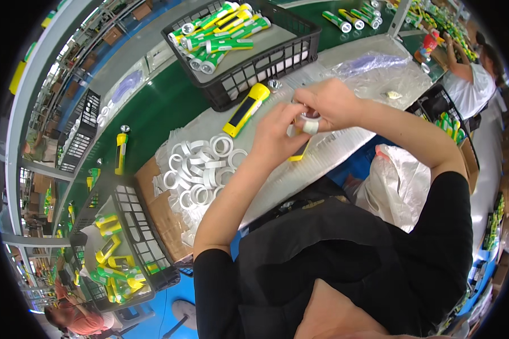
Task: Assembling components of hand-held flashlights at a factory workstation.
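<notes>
In front of me both hands meet over the bench and close round a white plastic ring (310,125). My left hand (274,133) pinches it from the left, and my right hand (332,104) curls over it from the right. Something shiny shows at the ring's opening, partly covered by my fingers. Just left of the hands lies a yellow and green flashlight body (246,111) with a dark panel. Below the hands a second yellow piece (298,153) is mostly hidden. A small silver reflector (274,84) sits beyond the flashlight body.
A heap of white rings (201,172) lies left of my left forearm. Behind stands a black crate (266,70) with several flashlights. Another crate (147,234) is at the lower left. Clear plastic bags (373,70) lie at the right. A co-worker (472,85) sits at the far right.
</notes>
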The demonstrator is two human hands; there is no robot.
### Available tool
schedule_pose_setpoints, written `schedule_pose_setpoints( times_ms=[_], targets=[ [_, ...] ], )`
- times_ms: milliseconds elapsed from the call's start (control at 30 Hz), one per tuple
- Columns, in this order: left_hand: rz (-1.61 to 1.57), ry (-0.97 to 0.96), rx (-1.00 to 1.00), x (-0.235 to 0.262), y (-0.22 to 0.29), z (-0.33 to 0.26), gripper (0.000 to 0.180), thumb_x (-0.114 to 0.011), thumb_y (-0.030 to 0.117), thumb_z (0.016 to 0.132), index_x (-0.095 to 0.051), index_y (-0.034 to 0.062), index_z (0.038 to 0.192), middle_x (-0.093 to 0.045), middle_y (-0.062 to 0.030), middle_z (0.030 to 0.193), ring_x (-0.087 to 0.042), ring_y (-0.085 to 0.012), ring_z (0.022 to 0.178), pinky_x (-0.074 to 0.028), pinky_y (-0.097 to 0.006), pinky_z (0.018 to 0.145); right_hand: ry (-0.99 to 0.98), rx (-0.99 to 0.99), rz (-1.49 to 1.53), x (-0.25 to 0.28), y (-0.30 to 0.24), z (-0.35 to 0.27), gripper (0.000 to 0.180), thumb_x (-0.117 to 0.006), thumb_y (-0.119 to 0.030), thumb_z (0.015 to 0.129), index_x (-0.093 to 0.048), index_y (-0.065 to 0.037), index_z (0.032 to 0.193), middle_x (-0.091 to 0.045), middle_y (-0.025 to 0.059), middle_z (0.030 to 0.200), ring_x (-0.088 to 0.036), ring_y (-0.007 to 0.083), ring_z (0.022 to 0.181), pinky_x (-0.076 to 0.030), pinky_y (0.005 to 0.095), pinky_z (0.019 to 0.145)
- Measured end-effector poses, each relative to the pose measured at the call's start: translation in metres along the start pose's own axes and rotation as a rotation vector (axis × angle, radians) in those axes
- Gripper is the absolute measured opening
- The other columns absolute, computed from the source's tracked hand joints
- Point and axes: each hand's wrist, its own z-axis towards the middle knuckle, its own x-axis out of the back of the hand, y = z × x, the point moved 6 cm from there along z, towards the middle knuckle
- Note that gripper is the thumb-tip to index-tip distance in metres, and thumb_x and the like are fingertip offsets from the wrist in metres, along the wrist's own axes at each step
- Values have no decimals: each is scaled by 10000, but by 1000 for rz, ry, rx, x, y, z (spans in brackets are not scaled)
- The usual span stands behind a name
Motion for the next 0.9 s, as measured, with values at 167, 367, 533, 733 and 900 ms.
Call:
schedule_pose_setpoints(
  times_ms=[167, 367, 533, 733, 900],
  targets=[
    [-302, 57, 317, 9, 3, -12, 765, -887, 230, 646, -477, 66, 1272, -593, -142, 1214, -608, -282, 1097, -474, -387, 931, 309, 186, 78, 41, -22, -22, 361, -602, -420, 867, -511, -75, 923, -564, 77, 691, -593, 294, 597, -451, 384, 514],
    [-227, -399, 481, -18, 1, -3, 646, -767, 305, 759, -526, 43, 1298, -640, -192, 1151, -617, -334, 1096, -480, -412, 919, 474, 197, 230, 36, -2, -22, 310, -544, -404, 890, -548, -96, 930, -584, 99, 687, -610, 331, 624, -447, 418, 519],
    [55, -389, 516, -30, -57, 52, 520, -743, 340, 767, -562, 25, 1139, -666, -220, 1009, -646, -399, 928, -522, -446, 763, 492, -371, 250, -5, 84, -30, 366, -423, -283, 956, -591, 9, 1101, -651, 222, 1013, -661, 379, 893, -504, 422, 761],
    [297, 185, 132, 104, -51, 54, 463, -788, 284, 759, -592, 57, 1112, -634, -148, 1061, -616, -350, 955, -507, -440, 814, 1338, -873, 746, 8, 253, -97, 442, -496, -397, 977, -569, -42, 1230, -645, 115, 1015, -627, 175, 859, -494, 267, 690],
    [1129, 343, 558, 298, -198, -65, 538, -754, 282, 821, -535, 32, 1243, -596, -183, 1176, -597, -340, 1059, -499, -428, 870, 1080, -924, 619, -40, 453, -42, 494, -603, -476, 918, -584, -14, 1093, -587, 23, 768, -438, 60, 562, -329, 224, 491]
  ],
)
